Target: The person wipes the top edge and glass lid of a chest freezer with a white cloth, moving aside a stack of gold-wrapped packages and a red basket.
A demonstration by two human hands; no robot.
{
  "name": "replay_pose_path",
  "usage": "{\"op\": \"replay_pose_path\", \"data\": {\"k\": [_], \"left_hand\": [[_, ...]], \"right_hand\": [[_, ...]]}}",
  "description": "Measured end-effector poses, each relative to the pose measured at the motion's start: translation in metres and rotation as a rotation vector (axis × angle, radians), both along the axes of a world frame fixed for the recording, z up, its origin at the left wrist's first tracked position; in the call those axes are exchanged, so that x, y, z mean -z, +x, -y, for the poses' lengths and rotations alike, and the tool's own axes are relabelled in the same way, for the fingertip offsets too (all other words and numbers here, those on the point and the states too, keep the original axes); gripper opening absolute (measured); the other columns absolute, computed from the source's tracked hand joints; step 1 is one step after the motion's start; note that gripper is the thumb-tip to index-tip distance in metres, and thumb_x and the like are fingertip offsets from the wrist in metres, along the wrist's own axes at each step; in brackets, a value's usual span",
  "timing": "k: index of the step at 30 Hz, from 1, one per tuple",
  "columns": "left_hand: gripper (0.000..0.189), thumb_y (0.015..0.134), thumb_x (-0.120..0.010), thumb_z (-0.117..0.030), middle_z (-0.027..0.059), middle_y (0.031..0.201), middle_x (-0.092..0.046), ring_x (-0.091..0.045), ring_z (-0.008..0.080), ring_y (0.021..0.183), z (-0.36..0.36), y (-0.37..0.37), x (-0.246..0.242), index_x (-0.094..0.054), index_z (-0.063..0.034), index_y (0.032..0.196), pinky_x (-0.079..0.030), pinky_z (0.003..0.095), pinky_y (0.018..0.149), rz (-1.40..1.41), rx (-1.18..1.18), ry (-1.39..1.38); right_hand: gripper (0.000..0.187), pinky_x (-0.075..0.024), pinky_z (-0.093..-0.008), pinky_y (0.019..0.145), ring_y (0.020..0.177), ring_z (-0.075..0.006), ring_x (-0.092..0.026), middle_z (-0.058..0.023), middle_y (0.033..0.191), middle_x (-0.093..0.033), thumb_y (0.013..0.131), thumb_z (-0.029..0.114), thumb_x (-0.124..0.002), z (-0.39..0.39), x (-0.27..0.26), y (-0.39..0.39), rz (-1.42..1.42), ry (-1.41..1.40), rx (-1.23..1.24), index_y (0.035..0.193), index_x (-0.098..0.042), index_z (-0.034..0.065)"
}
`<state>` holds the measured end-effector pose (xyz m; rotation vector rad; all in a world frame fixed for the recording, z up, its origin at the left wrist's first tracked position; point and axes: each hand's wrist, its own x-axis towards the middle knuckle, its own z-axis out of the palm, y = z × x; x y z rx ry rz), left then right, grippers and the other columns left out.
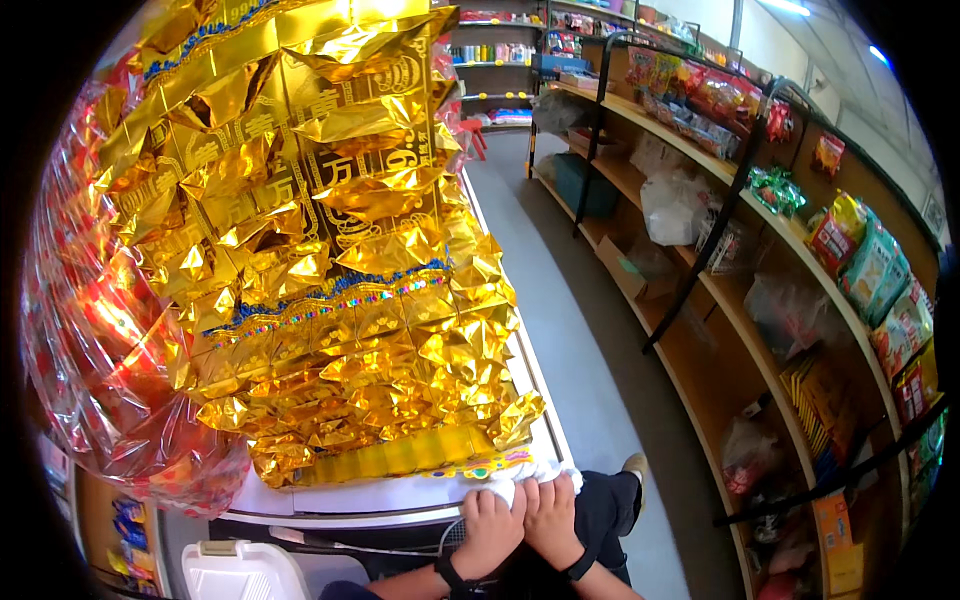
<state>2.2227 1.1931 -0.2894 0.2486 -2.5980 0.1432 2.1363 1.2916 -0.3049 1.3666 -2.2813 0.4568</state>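
At the near right corner of a white counter (352,501), my left hand (491,525) and my right hand (551,517) lie side by side. The fingers of both curl over a bunched white cloth (504,484), partly hidden beneath them. Both wrists wear dark bands. Just beyond the cloth rises a tall stack of folded gold foil paper (375,360), printed with characters and crossed by blue tinsel trim. A colourful patterned edge shows under its base. Red items in clear plastic wrap (127,375) press against the stack's left side.
Along the right runs a wooden shelf unit (795,240) with black metal uprights, bearing snack packets (870,262) and plastic bags. A grey aisle floor (517,202) separates it from the counter. Below the counter stands a white lidded bin (240,574). A dark-trousered leg (607,502) is beside my right hand.
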Motion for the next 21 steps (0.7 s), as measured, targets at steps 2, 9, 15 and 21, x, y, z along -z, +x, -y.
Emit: {"op": "replay_pose_path", "data": {"k": [2,9,15,21], "left_hand": [[0.034,0.082,-0.054,-0.016,0.0164,0.077,-0.053,-0.049,0.0325,0.077,-0.001,-0.008,-0.012,-0.062,-0.0010,0.112,-0.041,0.0482,0.079,0.037,-0.012,-0.049],[0.028,0.081,-0.054,-0.019,0.0139,0.073,-0.051,-0.048,0.0306,0.071,-0.004,-0.021,-0.004,-0.061,-0.0030,0.103,-0.040,0.0458,0.072,-0.045,-0.051,-0.152],[0.038,0.075,-0.061,-0.027,0.0125,0.073,-0.051,-0.048,0.0267,0.069,0.024,-0.019,-0.008,-0.059,-0.0011,0.103,-0.037,0.0411,0.065,0.010,0.127,-0.166],[0.043,0.075,-0.061,-0.028,0.0112,0.072,-0.052,-0.048,0.0268,0.067,0.033,-0.019,-0.010,-0.059,0.0013,0.106,-0.037,0.0397,0.064,0.016,0.260,-0.227]], "right_hand": [[0.038,-0.0405,-0.0524,0.104,0.100,-0.0365,-0.052,-0.0152,0.095,-0.052,0.085,0.017,-0.056,-0.001,-0.001,-0.004,-0.008,0.014,0.003,0.119,-0.053,0.0011],[0.041,-0.0441,-0.0462,0.098,0.101,-0.0343,-0.053,-0.0148,0.101,-0.055,0.084,0.019,-0.058,-0.008,0.002,-0.024,-0.036,0.005,-0.100,0.121,-0.055,0.0021],[0.042,-0.0446,-0.0446,0.094,0.098,-0.0348,-0.052,-0.0145,0.097,-0.052,0.078,0.019,-0.062,0.000,-0.021,-0.027,0.052,-0.039,-0.183,0.116,-0.055,0.0016],[0.042,-0.0428,-0.0459,0.097,0.102,-0.0359,-0.051,-0.0154,0.100,-0.053,0.077,0.016,-0.062,0.005,-0.007,-0.009,0.060,-0.079,-0.028,0.116,-0.054,-0.0001]]}}
